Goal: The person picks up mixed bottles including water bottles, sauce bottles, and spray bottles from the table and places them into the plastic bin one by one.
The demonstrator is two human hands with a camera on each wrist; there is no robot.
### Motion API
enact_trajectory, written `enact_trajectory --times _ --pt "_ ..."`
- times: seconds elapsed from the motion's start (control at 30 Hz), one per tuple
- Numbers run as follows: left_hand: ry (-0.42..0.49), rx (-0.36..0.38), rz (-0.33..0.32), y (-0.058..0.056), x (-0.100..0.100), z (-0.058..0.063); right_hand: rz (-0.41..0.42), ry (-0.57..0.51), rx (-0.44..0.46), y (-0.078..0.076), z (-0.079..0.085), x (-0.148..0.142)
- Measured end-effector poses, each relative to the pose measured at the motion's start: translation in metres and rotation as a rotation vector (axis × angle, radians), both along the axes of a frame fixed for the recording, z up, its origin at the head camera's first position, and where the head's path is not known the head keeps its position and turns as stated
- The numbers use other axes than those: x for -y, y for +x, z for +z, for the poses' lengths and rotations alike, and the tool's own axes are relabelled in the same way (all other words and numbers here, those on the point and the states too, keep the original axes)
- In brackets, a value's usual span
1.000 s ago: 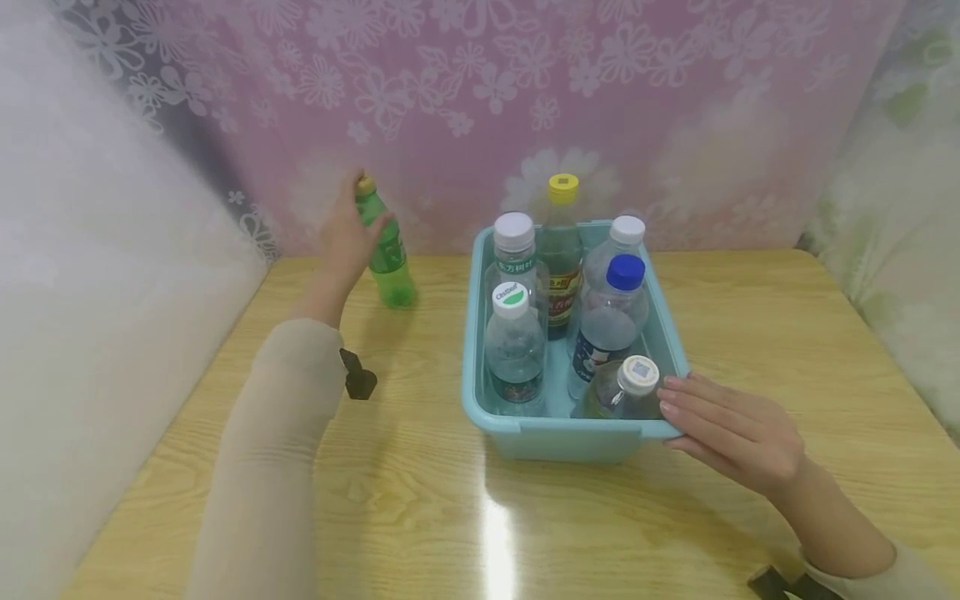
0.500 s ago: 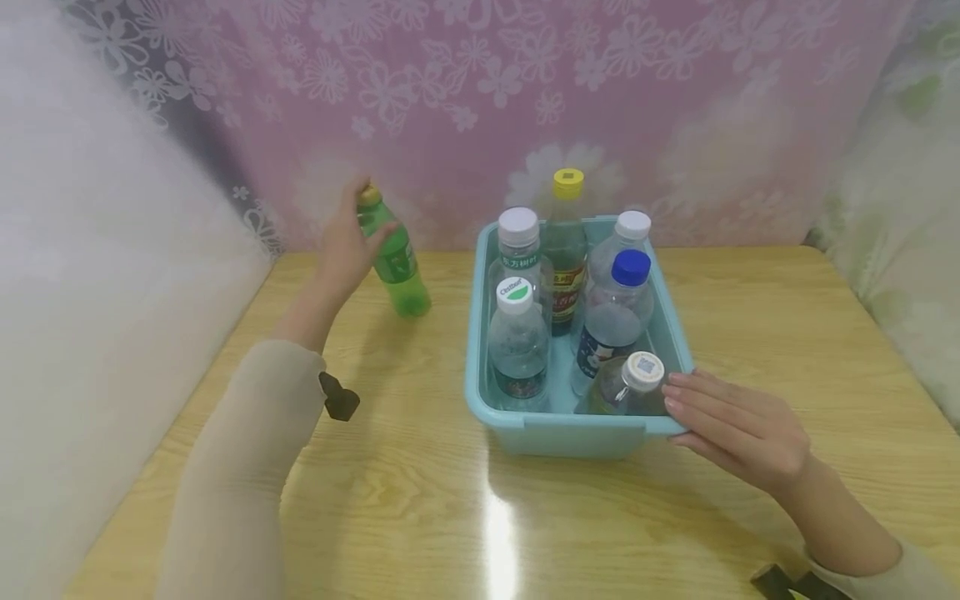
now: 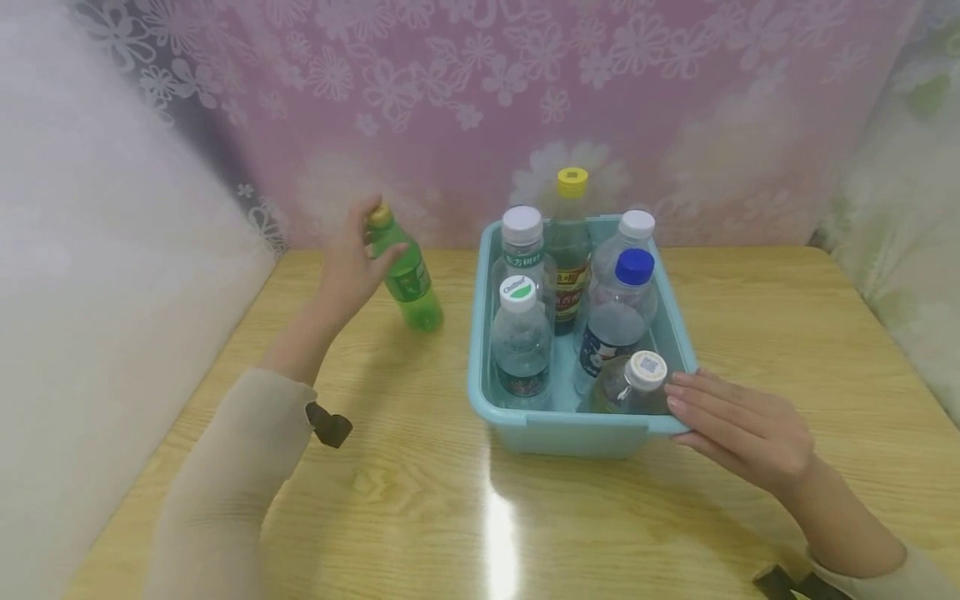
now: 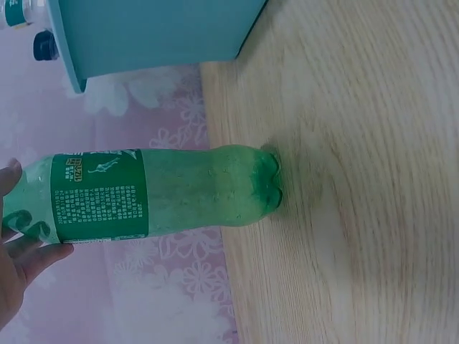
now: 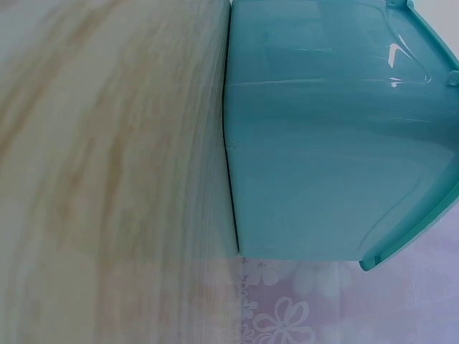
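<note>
My left hand (image 3: 352, 267) grips a green plastic bottle (image 3: 411, 279) by its neck, just below the yellow cap. In the left wrist view the same bottle (image 4: 193, 188) shows its green label, and its base is at the tabletop; I cannot tell whether it touches. To its right stands a light blue plastic bin (image 3: 570, 437) with several bottles inside. My right hand (image 3: 750, 429) holds the bin's near right corner, fingers over the rim and thumb lower outside. The right wrist view shows the bin's outer wall (image 5: 330, 158) but not the hand.
In the bin stand a yellow-capped bottle (image 3: 567, 242), a blue-capped bottle (image 3: 617, 321), and several white-capped ones, such as a clear bottle (image 3: 521, 346) at the near left. The wooden table (image 3: 405, 500) meets a pink flowered backdrop (image 3: 420, 125) behind.
My left hand has brought the green bottle rightward and nearer to me, toward the bin. The right hand has stayed at the bin's corner.
</note>
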State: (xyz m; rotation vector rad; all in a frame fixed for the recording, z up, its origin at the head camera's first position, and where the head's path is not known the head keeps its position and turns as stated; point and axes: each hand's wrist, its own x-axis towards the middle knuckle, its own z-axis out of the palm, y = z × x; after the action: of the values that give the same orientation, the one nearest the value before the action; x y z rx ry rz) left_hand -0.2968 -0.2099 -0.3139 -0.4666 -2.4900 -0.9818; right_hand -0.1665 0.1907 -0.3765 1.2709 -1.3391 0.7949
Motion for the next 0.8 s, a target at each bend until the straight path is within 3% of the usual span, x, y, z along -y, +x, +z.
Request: enact_trajectory --times 0.2,0.37,0.57,0.8 --pt "-0.021 0.035 -0.035 0.013 -0.003 0.000 0.013 0.000 -0.001 0.001 0.001 0.001" --pt "0.048 0.056 -0.081 0.028 -0.006 0.004 0.025 -0.002 -0.009 0.001 0.001 0.002" --pt "0.135 -0.037 -0.147 0.050 -0.010 0.021 0.025 -0.001 -0.007 0.002 0.000 0.003" --pt "0.153 -0.144 -0.188 0.078 -0.013 0.045 0.022 0.010 -0.001 0.001 0.000 0.001"
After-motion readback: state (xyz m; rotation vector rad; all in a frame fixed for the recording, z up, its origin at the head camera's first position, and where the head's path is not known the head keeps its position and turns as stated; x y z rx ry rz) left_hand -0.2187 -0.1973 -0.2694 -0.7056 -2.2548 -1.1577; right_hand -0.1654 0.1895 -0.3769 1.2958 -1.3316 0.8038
